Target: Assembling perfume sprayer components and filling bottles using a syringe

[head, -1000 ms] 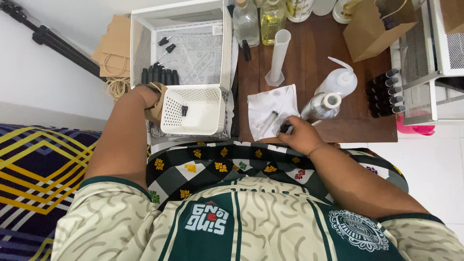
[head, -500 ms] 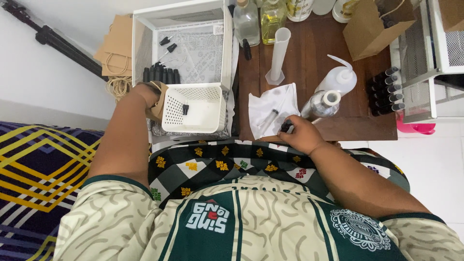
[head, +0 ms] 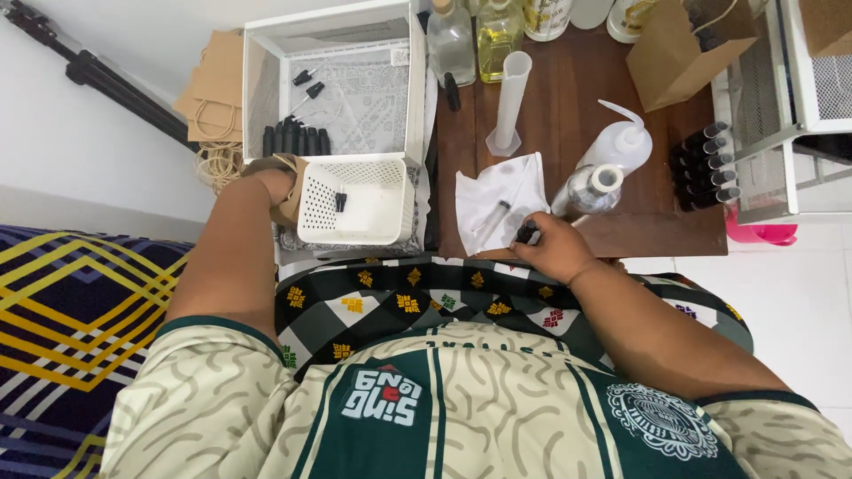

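A small black bottle (head: 527, 234) is being pinched by the right hand (head: 552, 248) beside the white cloth (head: 499, 200) on the table (head: 568, 115), while the left hand (head: 277, 182), its fingers' state untellable, is being rested against the white perforated basket (head: 355, 202).

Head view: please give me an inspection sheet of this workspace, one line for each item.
Surface: dark wooden table, crowded.
Job's things: small dark bottle under right hand, beside white cloth with a syringe; white perforated basket by left hand.
Clutter: measuring cylinder, squeeze bottle, glass bottles, row of dark vials, cardboard box.
Hands: left hand at the basket's side; right hand on the bottle.
Cables: nothing seen.
Surroundings: white tray, black tripod, patterned mat.
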